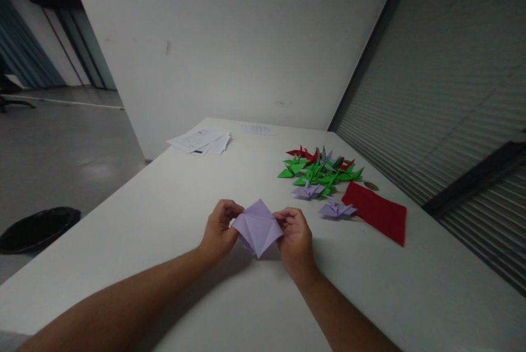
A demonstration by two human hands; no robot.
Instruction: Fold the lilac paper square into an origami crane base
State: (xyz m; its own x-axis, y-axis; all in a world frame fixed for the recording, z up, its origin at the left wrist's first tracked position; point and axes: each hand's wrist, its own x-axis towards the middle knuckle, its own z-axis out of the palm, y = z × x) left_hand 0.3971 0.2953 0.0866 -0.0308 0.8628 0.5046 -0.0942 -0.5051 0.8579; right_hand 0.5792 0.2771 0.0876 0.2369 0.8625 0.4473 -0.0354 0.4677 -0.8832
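A sheet of lilac origami paper (258, 227), creased and partly folded into a diamond, is held up just above the white table (197, 302). My left hand (222, 230) pinches its left corner, with fingers curled behind the edge. On the opposite corner, my right hand (296, 238) grips the paper between thumb and fingers. Nearest to my right hand lie two lilac paper cranes, one (337, 209) in front and another (308, 191) a bit farther back. The paper's underside is hidden.
Green paper cranes (316, 171) and red ones (304, 153) are heaped at the right. A red paper sheet (376, 212) lies near the blinds (444, 83), by a small round brown object (371, 186). Printed papers (201, 141) rest back left; a black-lined bin (39, 228) stands on the floor.
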